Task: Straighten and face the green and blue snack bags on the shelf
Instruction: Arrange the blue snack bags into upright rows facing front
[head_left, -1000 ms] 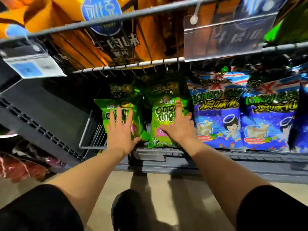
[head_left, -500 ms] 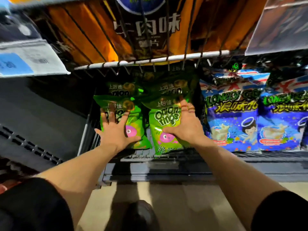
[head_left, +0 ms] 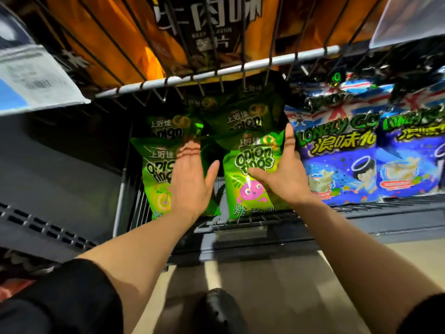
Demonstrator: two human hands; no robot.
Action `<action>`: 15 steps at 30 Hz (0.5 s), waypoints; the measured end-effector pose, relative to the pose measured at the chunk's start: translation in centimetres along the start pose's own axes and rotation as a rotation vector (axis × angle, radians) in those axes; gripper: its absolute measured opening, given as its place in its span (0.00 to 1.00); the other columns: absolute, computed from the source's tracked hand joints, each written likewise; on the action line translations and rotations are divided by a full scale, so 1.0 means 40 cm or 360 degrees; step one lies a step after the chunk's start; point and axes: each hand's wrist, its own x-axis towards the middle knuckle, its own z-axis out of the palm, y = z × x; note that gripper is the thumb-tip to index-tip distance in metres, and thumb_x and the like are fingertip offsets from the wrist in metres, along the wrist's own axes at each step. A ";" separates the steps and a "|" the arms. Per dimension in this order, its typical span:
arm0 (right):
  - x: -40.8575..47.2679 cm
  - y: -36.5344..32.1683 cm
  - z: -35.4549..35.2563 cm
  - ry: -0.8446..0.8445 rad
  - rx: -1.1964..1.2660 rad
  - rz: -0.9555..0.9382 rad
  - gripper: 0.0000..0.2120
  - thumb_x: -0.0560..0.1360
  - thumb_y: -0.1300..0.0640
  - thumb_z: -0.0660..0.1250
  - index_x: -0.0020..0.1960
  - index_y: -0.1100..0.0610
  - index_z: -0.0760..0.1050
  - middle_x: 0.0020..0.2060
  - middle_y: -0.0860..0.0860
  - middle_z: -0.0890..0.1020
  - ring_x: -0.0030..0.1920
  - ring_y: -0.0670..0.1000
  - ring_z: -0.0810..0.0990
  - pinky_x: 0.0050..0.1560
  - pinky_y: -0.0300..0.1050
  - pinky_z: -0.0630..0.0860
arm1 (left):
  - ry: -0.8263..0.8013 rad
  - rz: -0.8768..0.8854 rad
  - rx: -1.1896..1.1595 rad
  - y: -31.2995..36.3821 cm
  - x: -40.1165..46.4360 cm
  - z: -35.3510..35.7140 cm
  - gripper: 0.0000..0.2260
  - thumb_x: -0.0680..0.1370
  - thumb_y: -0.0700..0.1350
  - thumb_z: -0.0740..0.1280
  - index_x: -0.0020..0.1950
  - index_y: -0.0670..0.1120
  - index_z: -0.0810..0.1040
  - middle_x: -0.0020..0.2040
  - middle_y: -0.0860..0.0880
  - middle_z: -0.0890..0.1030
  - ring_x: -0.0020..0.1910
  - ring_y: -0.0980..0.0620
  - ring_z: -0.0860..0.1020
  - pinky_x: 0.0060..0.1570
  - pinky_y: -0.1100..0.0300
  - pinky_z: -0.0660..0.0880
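Note:
Two rows of green onion-ring bags stand on the lower wire shelf [head_left: 260, 219]. My left hand [head_left: 190, 182] lies flat with straight fingers on the front left green bag [head_left: 156, 174]. My right hand [head_left: 284, 174] holds the front right green bag [head_left: 250, 179] by its right edge, fingers up along the side and thumb across the front. More green bags [head_left: 243, 116] stand behind them in shadow. Blue Lonely God bags [head_left: 337, 155] stand upright to the right, with another blue bag [head_left: 414, 150] beside them.
An upper wire shelf [head_left: 216, 77] with orange and black bags [head_left: 204, 30] hangs close above the green bags. A price tag holder [head_left: 33, 75] juts out at upper left. A grey shelf side panel [head_left: 60, 169] lies left. My shoe [head_left: 216, 309] shows on the floor below.
The view has moved closer and higher. My right hand slid from the front of the right green bag to its right edge. My left hand shifted right on the left bag.

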 end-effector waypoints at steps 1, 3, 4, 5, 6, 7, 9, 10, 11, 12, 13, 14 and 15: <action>0.000 0.003 0.005 0.0071 0.0125 0.0006 0.57 0.63 0.46 0.78 0.77 0.48 0.40 0.71 0.59 0.65 0.69 0.59 0.68 0.67 0.51 0.66 | -0.0044 -0.0046 -0.0218 0.024 0.002 0.000 0.34 0.78 0.63 0.55 0.72 0.36 0.64 0.70 0.37 0.68 0.71 0.40 0.66 0.70 0.52 0.59; 0.001 0.010 0.013 0.0187 0.0195 0.0033 0.49 0.65 0.44 0.76 0.76 0.57 0.52 0.70 0.57 0.66 0.70 0.56 0.67 0.68 0.48 0.64 | -0.0081 -0.0195 -0.0491 0.068 0.006 0.004 0.37 0.75 0.67 0.56 0.68 0.37 0.68 0.64 0.39 0.72 0.66 0.42 0.69 0.66 0.53 0.64; 0.003 0.014 0.015 0.0261 0.0159 0.0052 0.44 0.67 0.42 0.74 0.74 0.59 0.58 0.69 0.57 0.70 0.69 0.56 0.69 0.66 0.48 0.66 | -0.0047 -0.0242 -0.0512 0.084 0.010 0.010 0.37 0.74 0.69 0.57 0.66 0.37 0.70 0.62 0.40 0.73 0.63 0.43 0.71 0.63 0.52 0.67; 0.004 0.017 0.015 0.0360 0.0136 0.0064 0.40 0.69 0.40 0.71 0.71 0.60 0.62 0.66 0.58 0.73 0.67 0.57 0.71 0.64 0.49 0.68 | -0.0025 -0.0278 -0.0499 0.099 0.014 0.017 0.36 0.74 0.68 0.59 0.64 0.37 0.71 0.59 0.41 0.74 0.61 0.43 0.72 0.61 0.51 0.69; 0.004 0.019 0.013 0.0463 0.0156 0.0056 0.36 0.70 0.38 0.68 0.70 0.59 0.65 0.62 0.58 0.77 0.64 0.58 0.74 0.62 0.50 0.71 | -0.0026 -0.0328 -0.0507 0.111 0.020 0.028 0.33 0.74 0.66 0.62 0.63 0.37 0.72 0.58 0.41 0.75 0.59 0.43 0.73 0.60 0.50 0.70; 0.003 0.017 0.009 0.0557 0.0198 0.0044 0.33 0.71 0.36 0.65 0.68 0.58 0.67 0.58 0.57 0.79 0.61 0.58 0.76 0.59 0.51 0.73 | -0.0043 -0.0396 -0.0547 0.122 0.028 0.037 0.31 0.75 0.63 0.65 0.61 0.36 0.72 0.56 0.40 0.76 0.58 0.41 0.74 0.58 0.48 0.71; 0.007 0.013 -0.002 0.0640 0.0266 0.0075 0.29 0.73 0.34 0.57 0.65 0.54 0.69 0.51 0.58 0.82 0.55 0.60 0.78 0.54 0.53 0.75 | -0.0082 -0.0506 -0.0701 0.145 0.046 0.046 0.30 0.74 0.61 0.67 0.58 0.34 0.73 0.53 0.38 0.77 0.55 0.38 0.75 0.54 0.48 0.73; 0.015 0.010 -0.012 0.0603 0.0323 0.0144 0.26 0.75 0.35 0.55 0.64 0.53 0.68 0.50 0.59 0.81 0.54 0.61 0.78 0.53 0.52 0.74 | -0.0103 -0.0538 -0.0796 0.156 0.053 0.050 0.30 0.74 0.60 0.68 0.60 0.35 0.72 0.53 0.38 0.77 0.55 0.38 0.75 0.54 0.48 0.73; 0.024 0.007 -0.021 0.0518 0.0403 0.0243 0.23 0.78 0.37 0.55 0.64 0.52 0.68 0.51 0.60 0.80 0.54 0.62 0.77 0.52 0.50 0.71 | -0.0129 -0.0561 -0.0863 0.168 0.058 0.050 0.31 0.75 0.59 0.68 0.64 0.35 0.69 0.56 0.38 0.77 0.56 0.39 0.75 0.56 0.49 0.73; 0.035 0.007 -0.031 0.0427 0.0449 0.0321 0.22 0.79 0.39 0.54 0.64 0.52 0.69 0.53 0.61 0.80 0.55 0.61 0.76 0.52 0.49 0.69 | -0.0142 -0.0589 -0.0897 0.175 0.063 0.054 0.33 0.75 0.57 0.68 0.70 0.35 0.64 0.59 0.38 0.76 0.58 0.39 0.74 0.59 0.50 0.72; 0.040 0.010 -0.040 0.0346 0.0381 0.0335 0.21 0.79 0.41 0.55 0.62 0.54 0.72 0.53 0.61 0.80 0.55 0.61 0.77 0.50 0.47 0.69 | -0.0122 -0.0610 -0.0910 0.179 0.069 0.057 0.36 0.76 0.55 0.69 0.74 0.36 0.59 0.62 0.38 0.75 0.61 0.40 0.73 0.61 0.51 0.71; 0.038 0.014 -0.045 0.0302 0.0175 0.0260 0.20 0.79 0.42 0.57 0.57 0.56 0.75 0.51 0.61 0.81 0.53 0.62 0.78 0.47 0.47 0.69 | -0.0096 -0.0645 -0.0939 0.178 0.075 0.059 0.37 0.75 0.54 0.69 0.75 0.37 0.57 0.64 0.38 0.74 0.63 0.41 0.73 0.63 0.53 0.70; 0.025 0.018 -0.050 0.0324 -0.0089 0.0117 0.18 0.79 0.44 0.59 0.51 0.58 0.78 0.47 0.61 0.82 0.50 0.62 0.79 0.44 0.47 0.70 | -0.0061 -0.0685 -0.0968 0.176 0.080 0.060 0.37 0.75 0.54 0.70 0.75 0.38 0.58 0.65 0.39 0.74 0.63 0.42 0.73 0.63 0.53 0.70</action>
